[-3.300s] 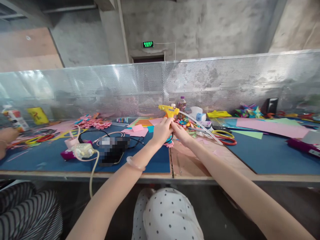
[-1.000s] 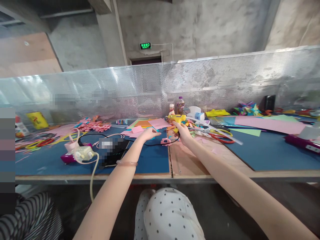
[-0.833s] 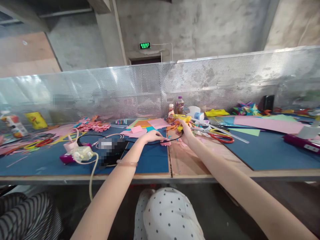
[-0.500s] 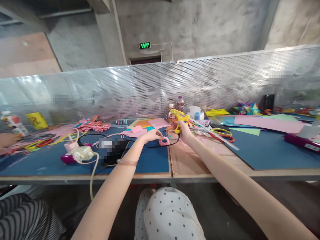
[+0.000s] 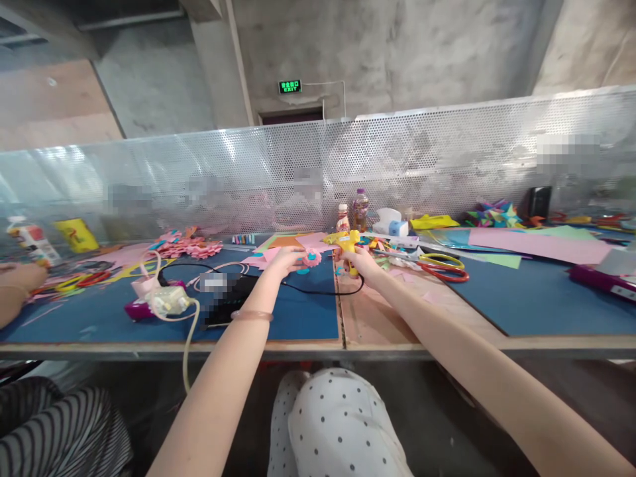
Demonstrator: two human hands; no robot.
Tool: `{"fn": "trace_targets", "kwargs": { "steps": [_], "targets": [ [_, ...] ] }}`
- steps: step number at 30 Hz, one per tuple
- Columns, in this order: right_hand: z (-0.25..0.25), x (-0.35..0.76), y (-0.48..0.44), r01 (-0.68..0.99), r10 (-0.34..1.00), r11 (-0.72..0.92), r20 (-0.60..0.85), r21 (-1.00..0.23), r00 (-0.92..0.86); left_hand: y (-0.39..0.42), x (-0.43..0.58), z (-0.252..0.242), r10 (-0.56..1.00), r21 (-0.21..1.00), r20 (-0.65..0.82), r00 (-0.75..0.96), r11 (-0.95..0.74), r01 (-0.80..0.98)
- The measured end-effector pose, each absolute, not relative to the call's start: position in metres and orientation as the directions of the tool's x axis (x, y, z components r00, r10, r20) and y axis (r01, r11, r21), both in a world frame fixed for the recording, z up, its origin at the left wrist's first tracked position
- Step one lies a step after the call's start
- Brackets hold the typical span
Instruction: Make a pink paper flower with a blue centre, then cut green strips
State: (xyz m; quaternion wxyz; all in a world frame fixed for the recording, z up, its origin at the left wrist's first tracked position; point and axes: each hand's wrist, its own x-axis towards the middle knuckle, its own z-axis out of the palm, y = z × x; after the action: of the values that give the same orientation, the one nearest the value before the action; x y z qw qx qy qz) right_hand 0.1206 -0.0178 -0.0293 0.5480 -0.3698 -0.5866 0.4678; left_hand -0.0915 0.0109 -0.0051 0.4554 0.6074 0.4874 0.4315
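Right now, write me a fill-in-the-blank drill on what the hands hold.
1. The right hand grips a ___ glue gun.
2. The left hand holds a pink paper ___ close to the gun's nozzle.
3. The gun's cord, looping over the blue mat, is ___.
4. The scissors lie to the ___ of the right hand.
Missing words: yellow; flower; black; right.

A pixelated block point(image 5: 214, 283) hides part of the dark device point(image 5: 228, 308) on the mat point(image 5: 303, 315). Blurred patches point(image 5: 305, 179) mask the screen point(image 5: 447, 159). The right hand point(image 5: 358, 260) covers the grip of the glue gun point(image 5: 348, 241). The flower point(image 5: 312, 258) at the left hand point(image 5: 285, 260) is too small for detail. A co-worker's hand point(image 5: 22, 277) is cut by the left edge.
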Motion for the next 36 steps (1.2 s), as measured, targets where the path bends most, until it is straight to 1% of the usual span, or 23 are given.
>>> {"fn": "trace_targets", "kwargs": {
  "steps": [5,13,18,26,36],
  "targets": [
    [-0.032,0.117,-0.018,0.049,0.933,0.325,0.311,-0.944,-0.183,0.015,-0.092,-0.007,0.986,0.99,0.064,0.151,-0.081,0.111],
    [-0.032,0.113,-0.024,0.263,0.914,0.377,0.311,-0.888,-0.26,0.019,-0.095,-0.01,0.988,0.997,0.062,0.141,-0.068,0.039],
    [-0.037,0.113,-0.018,0.366,0.909,0.406,0.328,-0.837,-0.258,0.023,-0.096,-0.013,0.988,0.997,0.072,0.14,-0.074,0.009],
    [-0.036,0.112,-0.018,0.515,0.918,0.397,0.339,-0.76,-0.207,0.026,-0.097,-0.015,0.985,0.997,0.083,0.15,-0.083,-0.007],
    [-0.038,0.113,-0.015,0.625,0.931,0.362,0.306,-0.692,-0.2,0.028,-0.098,-0.016,0.984,0.998,0.063,0.168,-0.066,0.007]
  ]
}}
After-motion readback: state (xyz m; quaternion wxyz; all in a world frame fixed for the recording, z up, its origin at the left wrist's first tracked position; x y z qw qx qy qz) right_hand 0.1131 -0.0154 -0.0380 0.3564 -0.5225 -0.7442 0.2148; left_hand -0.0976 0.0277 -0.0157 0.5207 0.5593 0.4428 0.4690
